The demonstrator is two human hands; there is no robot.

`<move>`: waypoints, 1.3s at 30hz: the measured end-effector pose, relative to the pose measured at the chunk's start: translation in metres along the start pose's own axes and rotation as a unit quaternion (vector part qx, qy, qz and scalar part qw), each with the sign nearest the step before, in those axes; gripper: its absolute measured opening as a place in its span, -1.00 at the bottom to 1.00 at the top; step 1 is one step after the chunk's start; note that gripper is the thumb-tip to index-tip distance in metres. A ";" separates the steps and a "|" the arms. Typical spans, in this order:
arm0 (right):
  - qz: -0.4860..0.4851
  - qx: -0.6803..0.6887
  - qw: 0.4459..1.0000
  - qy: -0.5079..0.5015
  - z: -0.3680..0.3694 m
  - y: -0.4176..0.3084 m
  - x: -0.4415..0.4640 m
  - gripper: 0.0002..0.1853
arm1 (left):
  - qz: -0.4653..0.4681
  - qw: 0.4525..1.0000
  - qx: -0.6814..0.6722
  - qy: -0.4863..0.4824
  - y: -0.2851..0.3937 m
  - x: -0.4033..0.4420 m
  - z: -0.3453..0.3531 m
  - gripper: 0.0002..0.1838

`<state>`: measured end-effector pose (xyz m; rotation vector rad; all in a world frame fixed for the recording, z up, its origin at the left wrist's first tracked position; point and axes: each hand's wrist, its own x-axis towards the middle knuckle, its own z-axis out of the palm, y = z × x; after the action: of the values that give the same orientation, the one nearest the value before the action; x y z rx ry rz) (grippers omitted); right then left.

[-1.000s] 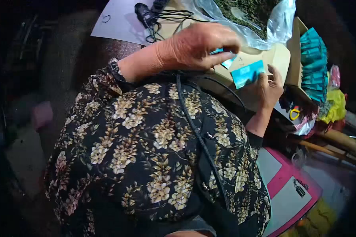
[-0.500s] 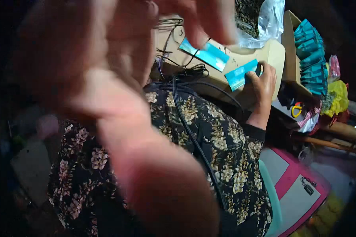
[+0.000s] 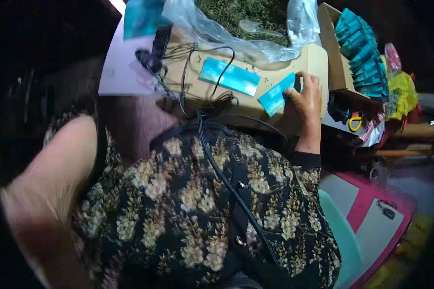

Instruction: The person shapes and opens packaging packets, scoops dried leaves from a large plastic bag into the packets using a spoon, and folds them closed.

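Note:
My right hand point(image 3: 307, 96) is closed on the edge of a teal packet point(image 3: 275, 98), thumb on its near face. The packet leans to the left just above the table's front edge. Beside it on the table lies another teal packet point(image 3: 236, 79), with a thin black cable crossing it. My left hand point(image 3: 38, 236) is at the lower left, close to the camera, dark and blurred; its fingers cannot be made out. Behind the packets, a clear plastic bag point(image 3: 301, 29) is opened around dark green dried leaves point(image 3: 222, 14), with a clear scoop point(image 3: 260, 29) lying on them.
A cardboard box point(image 3: 335, 62) at the right holds several upright teal packets point(image 3: 361, 53). Black cables point(image 3: 178, 53) tangle on the table's left. More teal material point(image 3: 142, 19) lies at the back left. Yellow-handled scissors point(image 3: 355, 122) and a yellow plastic bag point(image 3: 402, 96) are at the right.
My left hand has swung from in front of the camera down to the lower left, uncovering the table. My right hand still holds the teal packet. The view has shifted slightly.

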<state>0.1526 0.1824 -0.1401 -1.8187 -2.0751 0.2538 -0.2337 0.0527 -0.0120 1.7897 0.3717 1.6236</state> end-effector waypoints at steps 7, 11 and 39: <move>-0.025 0.002 1.000 0.001 -0.008 -0.001 0.011 -0.39 | 0.117 0.992 0.045 -0.029 0.001 -0.010 0.005 -0.31; -0.019 0.005 1.000 -0.003 -0.003 -0.008 0.017 -0.41 | 0.146 0.987 0.026 -0.061 -0.003 -0.011 0.010 -0.31; 0.050 0.050 0.997 -0.017 -0.003 -0.004 0.017 -0.42 | 0.053 0.982 0.065 0.168 -0.080 0.062 0.077 -0.28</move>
<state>0.1485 0.1978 -0.1330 -1.8724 -1.9585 0.4113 -0.1301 0.1268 -0.0150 1.6488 0.5537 2.0265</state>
